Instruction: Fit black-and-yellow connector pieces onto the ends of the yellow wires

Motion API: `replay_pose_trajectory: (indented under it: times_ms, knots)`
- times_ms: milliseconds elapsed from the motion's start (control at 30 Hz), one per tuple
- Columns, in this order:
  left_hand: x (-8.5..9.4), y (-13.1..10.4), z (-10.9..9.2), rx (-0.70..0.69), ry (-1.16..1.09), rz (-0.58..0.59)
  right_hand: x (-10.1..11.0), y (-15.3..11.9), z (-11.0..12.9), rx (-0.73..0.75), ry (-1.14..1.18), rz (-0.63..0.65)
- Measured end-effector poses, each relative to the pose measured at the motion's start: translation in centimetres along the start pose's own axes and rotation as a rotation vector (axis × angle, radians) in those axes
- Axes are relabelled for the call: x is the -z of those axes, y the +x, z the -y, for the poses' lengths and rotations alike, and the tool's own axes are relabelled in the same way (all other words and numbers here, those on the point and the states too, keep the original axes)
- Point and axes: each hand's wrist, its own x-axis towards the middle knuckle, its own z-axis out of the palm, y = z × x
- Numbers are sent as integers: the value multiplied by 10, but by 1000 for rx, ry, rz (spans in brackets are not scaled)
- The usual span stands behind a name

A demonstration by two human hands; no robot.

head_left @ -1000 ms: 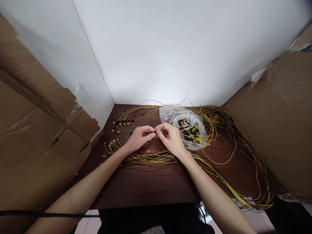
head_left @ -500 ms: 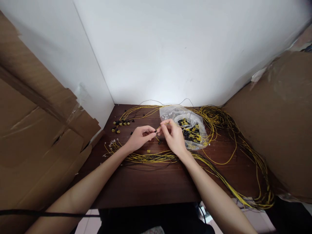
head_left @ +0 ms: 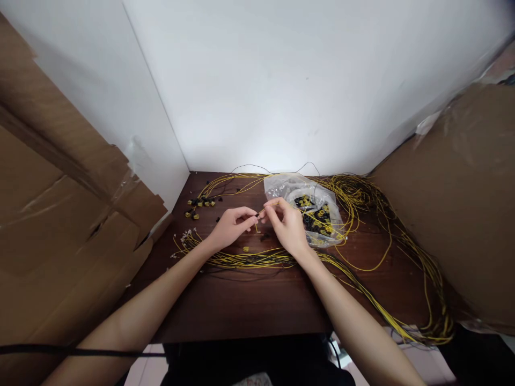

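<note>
Above the middle of the table, my left hand (head_left: 235,225) is closed, pinching a small black part (head_left: 257,215) between thumb and fingertips. Close beside it, my right hand (head_left: 287,225) pinches a yellow wire (head_left: 261,210) that runs to the black part. A short yellow wire end (head_left: 257,228) hangs below the fingertips. Under it, a blurred dark piece (head_left: 265,236) shows near the tabletop. Behind my right hand lies a clear plastic bag (head_left: 281,185) with many black and yellow connector pieces (head_left: 321,220) in it.
A bundle of yellow and black wires (head_left: 249,261) crosses the brown table (head_left: 241,311), curving off its right front edge. Wires with yellow-black ends (head_left: 201,202) lie back left; coiled wires (head_left: 350,193) lie back right. Cardboard (head_left: 72,225) flanks the left side, more cardboard (head_left: 454,214) the right.
Both hands stay nearly in place. The dangling yellow wire end has shifted slightly left, and the black piece seen at its tip earlier now appears blurred and apart from it.
</note>
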Motion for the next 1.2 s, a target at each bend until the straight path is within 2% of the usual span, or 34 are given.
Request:
replay_pose_trajectory:
  times_ms: [233,500,1200]
  knots:
    - [1,0,-3,4,-2,2,-1,0,1,-26,45,-39]
    - [0,-1,-7,8,-29,-2,-2,-1,-2,10,-74,29]
    - [0,0,-7,-9,16,22,-2,-2,2,-27,-9,-16]
